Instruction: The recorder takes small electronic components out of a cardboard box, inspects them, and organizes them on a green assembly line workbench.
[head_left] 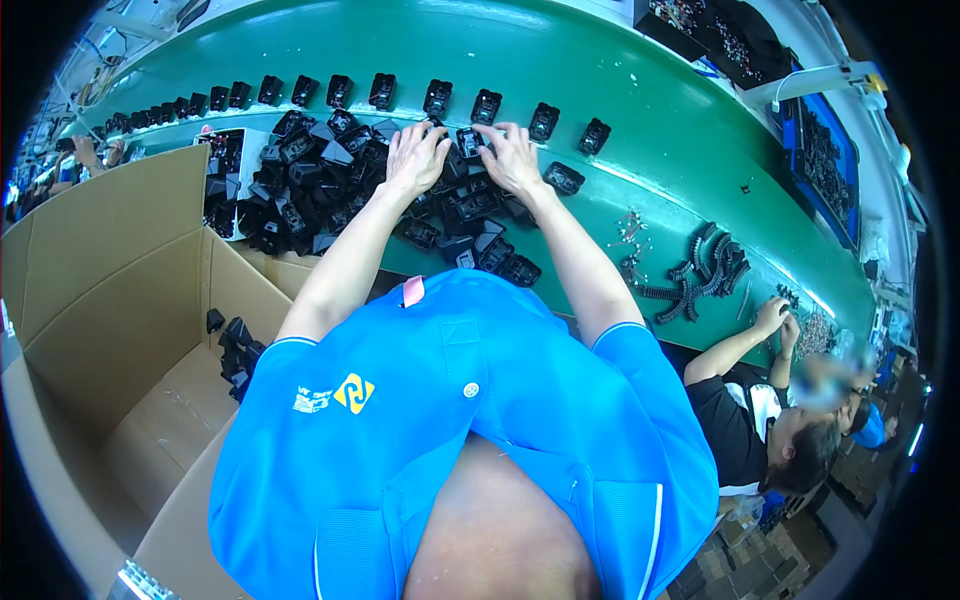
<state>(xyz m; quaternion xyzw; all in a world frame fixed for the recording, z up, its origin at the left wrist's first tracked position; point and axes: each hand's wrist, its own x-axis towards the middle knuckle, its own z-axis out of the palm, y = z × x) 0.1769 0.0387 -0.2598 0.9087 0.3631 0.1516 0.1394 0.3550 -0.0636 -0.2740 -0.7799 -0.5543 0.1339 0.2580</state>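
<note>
Over the pile of black plastic housings (330,170) my two hands reach out side by side. My left hand (416,157) is open, with curved fingers and the thumb apart, at the pile's far edge. My right hand (513,160) has finger and thumb at the right edge of one black housing (468,143) with a pale, shiny middle. That housing lies between the hands, tilted toward me; its lower part merges with the pile. Another housing (564,178) lies on the green table right of my right wrist.
A row of spaced housings (382,91) runs along the green table (600,60). At left stand an open cardboard box (110,300) with some black parts and a white bin (248,165). Black ribbed strips (705,265) and a co-worker (745,400) are at right.
</note>
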